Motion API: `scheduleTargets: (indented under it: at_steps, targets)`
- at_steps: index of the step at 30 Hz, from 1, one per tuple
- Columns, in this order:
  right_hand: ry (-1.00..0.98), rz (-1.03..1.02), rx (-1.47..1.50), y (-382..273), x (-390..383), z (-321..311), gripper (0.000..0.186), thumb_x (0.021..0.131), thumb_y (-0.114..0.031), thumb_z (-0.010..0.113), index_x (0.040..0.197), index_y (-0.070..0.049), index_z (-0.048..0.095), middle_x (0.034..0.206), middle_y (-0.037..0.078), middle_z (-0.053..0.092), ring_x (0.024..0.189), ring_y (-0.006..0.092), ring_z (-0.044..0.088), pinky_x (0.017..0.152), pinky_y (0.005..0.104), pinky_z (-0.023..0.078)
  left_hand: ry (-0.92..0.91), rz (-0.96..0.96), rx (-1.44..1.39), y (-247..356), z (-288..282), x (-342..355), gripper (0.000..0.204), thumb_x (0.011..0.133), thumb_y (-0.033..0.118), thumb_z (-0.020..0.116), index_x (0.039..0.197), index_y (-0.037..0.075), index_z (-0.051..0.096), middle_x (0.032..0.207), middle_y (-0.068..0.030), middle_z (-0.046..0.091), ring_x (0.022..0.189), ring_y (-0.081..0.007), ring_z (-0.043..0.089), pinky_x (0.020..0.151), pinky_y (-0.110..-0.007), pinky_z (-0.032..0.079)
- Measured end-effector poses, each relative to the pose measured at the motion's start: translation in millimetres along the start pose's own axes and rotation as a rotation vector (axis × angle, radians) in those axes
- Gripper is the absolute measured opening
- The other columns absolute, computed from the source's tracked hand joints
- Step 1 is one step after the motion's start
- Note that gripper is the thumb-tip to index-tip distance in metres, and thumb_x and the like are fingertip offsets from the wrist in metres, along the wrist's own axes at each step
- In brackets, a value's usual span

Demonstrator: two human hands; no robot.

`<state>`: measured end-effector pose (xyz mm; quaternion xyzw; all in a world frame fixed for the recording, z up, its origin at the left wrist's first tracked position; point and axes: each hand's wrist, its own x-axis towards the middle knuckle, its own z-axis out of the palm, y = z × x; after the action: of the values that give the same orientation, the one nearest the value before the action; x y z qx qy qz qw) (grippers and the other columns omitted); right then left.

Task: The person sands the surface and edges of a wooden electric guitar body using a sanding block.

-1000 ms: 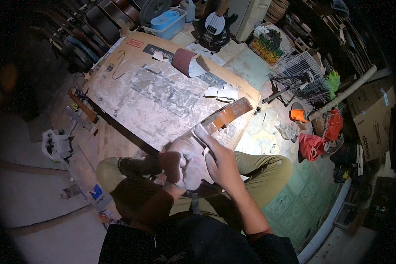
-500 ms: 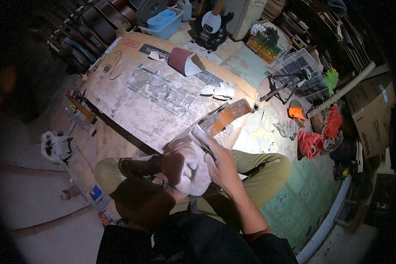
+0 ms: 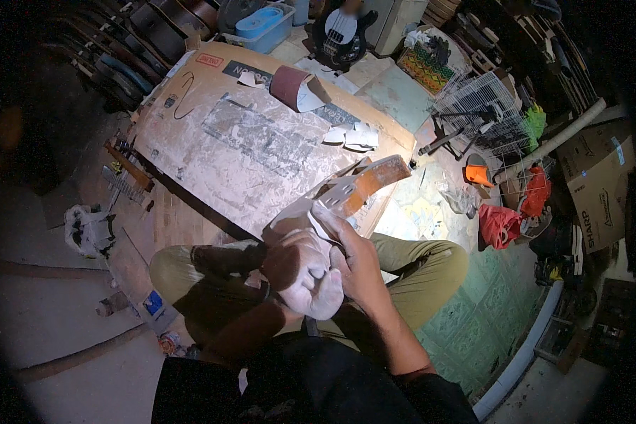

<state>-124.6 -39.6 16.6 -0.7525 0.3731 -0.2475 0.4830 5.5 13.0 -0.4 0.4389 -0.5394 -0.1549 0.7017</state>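
Note:
A dusty wooden guitar body (image 3: 364, 189), with a curved horn and an orange-brown side face, lies tilted over my lap and the edge of the cardboard. My left hand (image 3: 305, 279), white with dust and partly shaded, is closed around its near end; some of its fingers are hidden. Close beside it, my right hand (image 3: 353, 254) is closed with the thumb bent inward. A pale strip that looks like folded sandpaper (image 3: 323, 220) shows along its fingers, pressed against the wood.
Dust-covered cardboard (image 3: 184, 155) spreads ahead, bearing a curled maroon sandpaper sheet (image 3: 290, 88) and torn pale pieces (image 3: 360, 136). A black bass guitar (image 3: 339, 39) stands beyond. Rightward are a wire rack (image 3: 484, 106) and red bags (image 3: 500, 227); tools (image 3: 127, 169) lie left.
The guitar body and both hands have shifted slightly, with my right hand a little lower and nearer me. Both hands keep their hold. The view has moved a little.

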Motion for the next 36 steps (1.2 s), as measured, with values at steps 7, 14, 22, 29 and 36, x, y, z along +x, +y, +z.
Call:
scheduleTargets:
  at_steps: [7, 14, 22, 29, 36]
  targets:
    - [0.008, 0.038, 0.069, 7.2, -11.4, -0.5, 0.057, 0.081, 0.008, 0.048, 0.137, -0.008, 0.052, 0.128, 0.027, 0.058, 0.117, 0.0437, 0.057, 0.099, 0.0407, 0.046, -0.005, -0.002, -0.013, -1.7, 3.8, -2.1, 0.018, 0.080, 0.015, 0.065, 0.076, 0.005, 0.049, 0.065, -0.0056, 0.051, 0.056, -0.0215, 0.052, 0.055, -0.034, 0.045]
    - [0.002, -0.038, 0.007, 15.1, -24.4, -3.5, 0.055, 0.083, 0.008, 0.045, 0.136, -0.005, 0.052, 0.130, 0.027, 0.057, 0.125, 0.0411, 0.053, 0.102, 0.0383, 0.044, -0.023, 0.029, -0.028, 4.5, 11.8, -7.6, 0.017, 0.079, 0.013, 0.065, 0.076, 0.006, 0.049, 0.065, -0.0057, 0.051, 0.056, -0.0220, 0.052, 0.055, -0.034, 0.045]
    - [-0.023, -0.018, 0.097, 18.8, -27.8, -7.3, 0.056, 0.080, 0.010, 0.046, 0.134, -0.003, 0.054, 0.129, 0.026, 0.058, 0.125, 0.0387, 0.054, 0.104, 0.0364, 0.043, -0.036, 0.052, -0.040, 8.9, 16.4, -11.7, 0.017, 0.078, 0.011, 0.065, 0.075, 0.006, 0.049, 0.064, -0.0058, 0.050, 0.055, -0.0227, 0.052, 0.055, -0.035, 0.045]
    - [-0.027, 0.017, 0.057, 7.3, -50.6, -5.0, 0.056, 0.080, 0.011, 0.047, 0.134, -0.003, 0.053, 0.129, 0.026, 0.057, 0.120, 0.0411, 0.057, 0.101, 0.0380, 0.045, -0.049, 0.050, -0.043, 13.9, 13.8, -10.6, 0.016, 0.076, 0.009, 0.065, 0.075, 0.006, 0.049, 0.064, -0.0058, 0.050, 0.054, -0.0232, 0.051, 0.055, -0.035, 0.045]
    - [-0.027, 0.012, 0.081, 10.5, -58.8, -2.7, 0.057, 0.079, 0.011, 0.042, 0.134, 0.001, 0.054, 0.135, 0.023, 0.057, 0.128, 0.0321, 0.055, 0.106, 0.0342, 0.040, -0.053, 0.050, -0.062, 10.6, 12.2, -11.5, 0.016, 0.075, 0.008, 0.064, 0.074, 0.006, 0.048, 0.064, -0.0059, 0.049, 0.054, -0.0238, 0.051, 0.054, -0.035, 0.045]
